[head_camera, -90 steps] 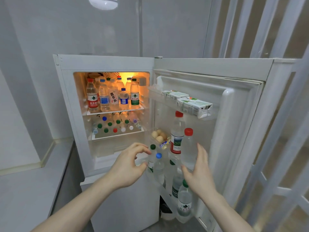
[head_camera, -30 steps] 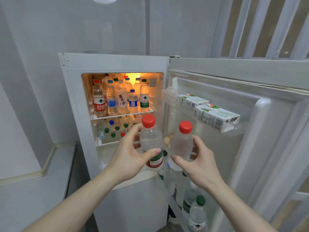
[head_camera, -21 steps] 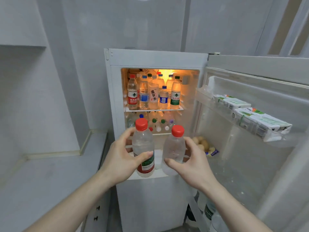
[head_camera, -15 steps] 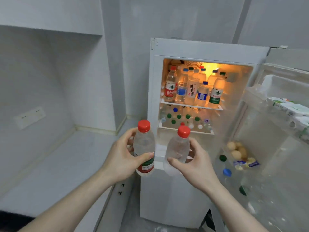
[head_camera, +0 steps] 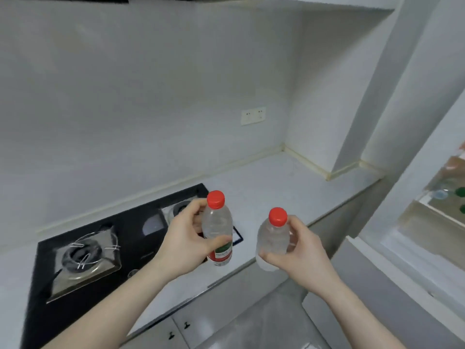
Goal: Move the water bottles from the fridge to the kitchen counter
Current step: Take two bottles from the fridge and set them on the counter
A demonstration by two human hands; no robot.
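My left hand [head_camera: 185, 244] grips a clear water bottle with a red cap and a red-green label [head_camera: 217, 227], held upright above the counter's front edge beside the stove. My right hand [head_camera: 300, 253] grips a second red-capped clear bottle without a visible label [head_camera: 273, 236], held in the air in front of the counter edge. The white kitchen counter [head_camera: 281, 187] stretches behind both bottles into the corner. At the far right edge, a sliver of the open fridge [head_camera: 442, 197] shows some bottle caps.
A black gas stove [head_camera: 100, 250] with two burners is set into the counter on the left. A wall socket [head_camera: 253, 115] sits above the counter. White cabinet doors [head_camera: 181, 328] with small handles lie below the counter edge.
I have turned left from the fridge to the counter, carrying both bottles. The fridge has slid to the right edge of view and the stove has come into sight.
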